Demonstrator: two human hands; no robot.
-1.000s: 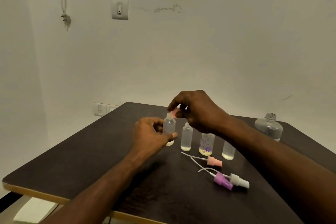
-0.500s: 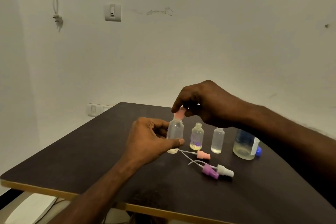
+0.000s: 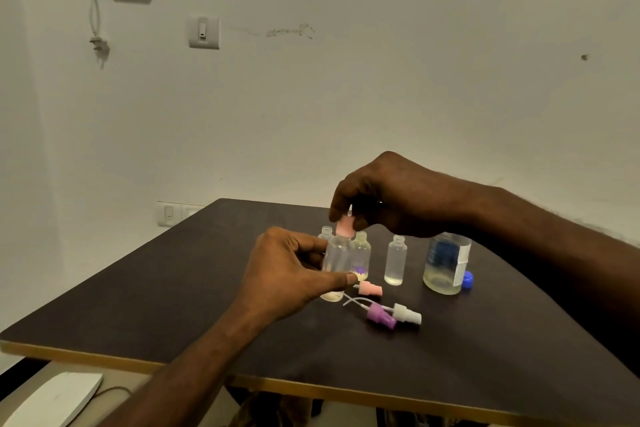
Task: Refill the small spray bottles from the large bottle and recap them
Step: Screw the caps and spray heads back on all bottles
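My left hand (image 3: 289,270) grips a small clear spray bottle (image 3: 336,255) standing on the dark table (image 3: 173,305). My right hand (image 3: 388,196) pinches the pink spray cap (image 3: 345,228) on that bottle's neck. Three other small bottles stand uncapped behind and to the right: one mostly hidden (image 3: 326,232), one with a purple mark (image 3: 361,255), one clear (image 3: 395,263). The large bottle (image 3: 446,267) stands at the right, open, a little yellowish liquid inside. Loose pink (image 3: 370,288), purple (image 3: 380,315) and white (image 3: 407,314) spray heads lie in front.
A blue cap (image 3: 467,279) lies beside the large bottle. The table's near edge (image 3: 277,383) runs across the bottom, with a white object (image 3: 52,399) below it at the left. A wall with switches (image 3: 203,32) stands behind.
The view has shifted, bringing the large bottle closer in. My right hand stays on the pink cap at the bottle's neck while my left hand keeps gripping the bottle.
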